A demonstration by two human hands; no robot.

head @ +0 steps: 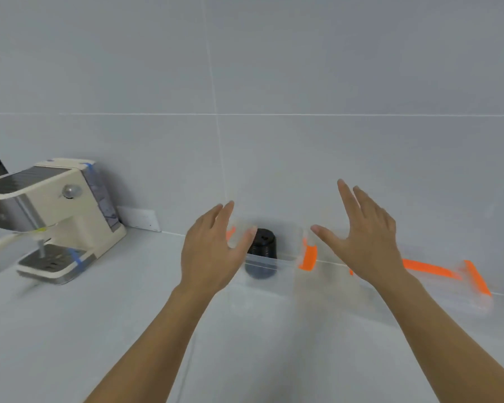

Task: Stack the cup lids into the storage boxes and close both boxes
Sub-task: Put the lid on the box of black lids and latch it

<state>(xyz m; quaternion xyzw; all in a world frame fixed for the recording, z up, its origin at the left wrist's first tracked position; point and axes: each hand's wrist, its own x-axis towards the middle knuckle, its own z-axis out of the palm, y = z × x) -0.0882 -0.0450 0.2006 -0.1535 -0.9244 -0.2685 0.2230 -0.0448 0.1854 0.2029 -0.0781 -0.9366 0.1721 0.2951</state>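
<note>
Both bare forearms reach forward, left hand [213,251] and right hand [367,237] spread, palms facing inward.

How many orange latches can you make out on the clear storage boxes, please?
4: one behind the left hand, one between the hands, two right of the right hand. Blur may hide others.

A wall of large pale grey tiles [303,68] with thin white grout lines fills the upper half of the view. Below it runs a smooth pale grey table [70,330]. At the left stands a cream and silver espresso machine [61,216] with blue tape strips, and behind it a white rectangular wall socket [138,218] sits low on the tiles. The light is soft and even.
</note>
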